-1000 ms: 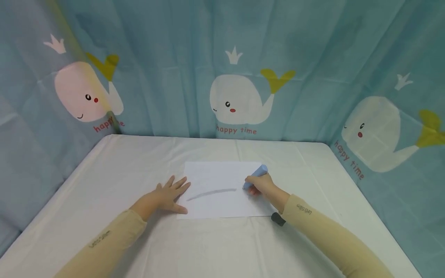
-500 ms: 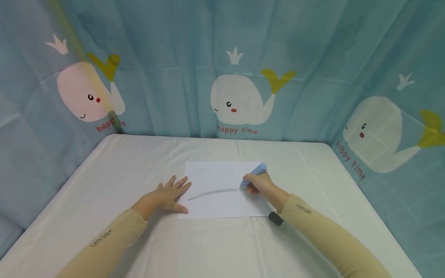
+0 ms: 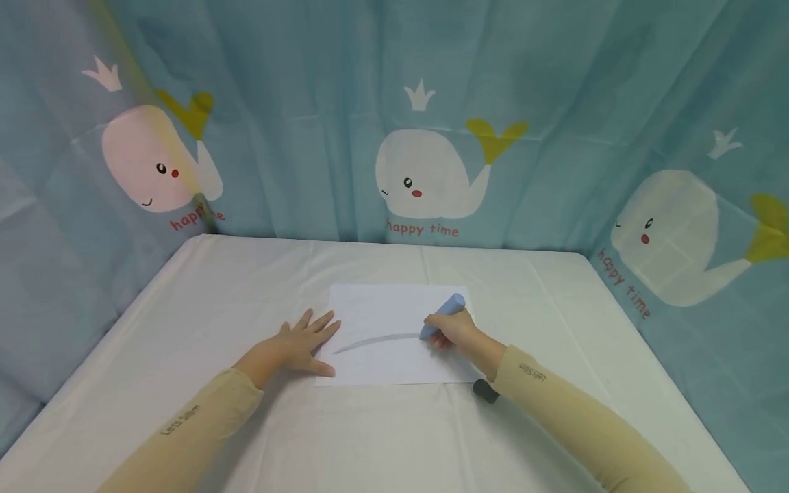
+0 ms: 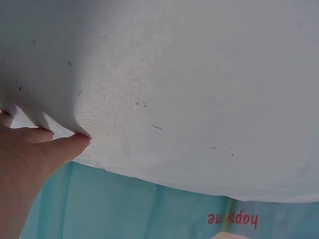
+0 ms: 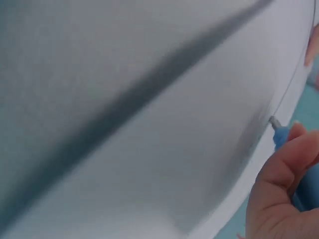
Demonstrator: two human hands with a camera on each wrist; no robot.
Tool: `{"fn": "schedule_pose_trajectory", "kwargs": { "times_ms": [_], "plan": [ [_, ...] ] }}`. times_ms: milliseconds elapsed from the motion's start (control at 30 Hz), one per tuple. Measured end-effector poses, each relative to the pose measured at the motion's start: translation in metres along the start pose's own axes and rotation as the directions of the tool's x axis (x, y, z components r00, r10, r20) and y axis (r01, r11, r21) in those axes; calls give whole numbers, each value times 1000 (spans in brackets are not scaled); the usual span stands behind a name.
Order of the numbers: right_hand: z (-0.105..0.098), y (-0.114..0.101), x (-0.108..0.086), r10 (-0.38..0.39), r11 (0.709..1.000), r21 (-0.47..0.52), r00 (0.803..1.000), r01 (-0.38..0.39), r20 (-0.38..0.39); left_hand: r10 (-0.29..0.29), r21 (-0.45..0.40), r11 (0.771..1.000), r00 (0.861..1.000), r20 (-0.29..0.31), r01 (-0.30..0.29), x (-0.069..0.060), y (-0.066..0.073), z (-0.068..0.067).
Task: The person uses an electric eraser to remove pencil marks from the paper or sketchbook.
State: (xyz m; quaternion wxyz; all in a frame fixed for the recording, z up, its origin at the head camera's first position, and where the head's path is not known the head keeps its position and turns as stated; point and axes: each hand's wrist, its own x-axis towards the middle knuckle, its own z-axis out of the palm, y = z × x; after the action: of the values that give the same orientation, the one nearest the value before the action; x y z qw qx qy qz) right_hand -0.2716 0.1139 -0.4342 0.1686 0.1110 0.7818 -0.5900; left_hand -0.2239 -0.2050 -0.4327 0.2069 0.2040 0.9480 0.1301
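Nearest us: two pale-yellow sleeves, left sleeve [image 3: 185,431] and right sleeve [image 3: 579,414], each with dark lettering. Just below the right cuff we see a small dark piece [image 3: 485,392], close to the sheet's near edge; we can't tell whether it lies on the cloth or hangs from the wrist.

Next out, left hand [image 3: 297,347]: grip wide, fingers spread, thumb and fingertips over the left margin of the paper [image 3: 382,306]. Right hand [image 3: 453,329]: grip narrow, fingers and thumb pinching a thick blue marker [image 3: 451,305]. Marker is over the right half of the sheet, tilted, back end leaning right and away from us; we see its grey tip in the right wrist view. Tip is at the right end of a grey stroke [image 3: 376,339], which rises in a shallow curve from near the left hand. Can't confirm tip contact.

Paper sits flat, long side toward us, on the tabletop [image 3: 370,438], covered in white cloth with faint creases. Beyond the far edge we have a blue-green curtain [image 3: 308,171], also along both sides, printed with whales [image 3: 422,174], crowns [image 3: 420,96] and "happy time" in red.
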Motion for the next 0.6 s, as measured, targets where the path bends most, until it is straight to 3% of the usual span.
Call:
{"fn": "schedule_pose_trajectory", "kwargs": {
  "times_ms": [600],
  "plan": [
    [-1,1,-4,7,1000,-8,1000,-7,2,4,12,1000,1000,9,-4,4,-3,3]
  ]
}}
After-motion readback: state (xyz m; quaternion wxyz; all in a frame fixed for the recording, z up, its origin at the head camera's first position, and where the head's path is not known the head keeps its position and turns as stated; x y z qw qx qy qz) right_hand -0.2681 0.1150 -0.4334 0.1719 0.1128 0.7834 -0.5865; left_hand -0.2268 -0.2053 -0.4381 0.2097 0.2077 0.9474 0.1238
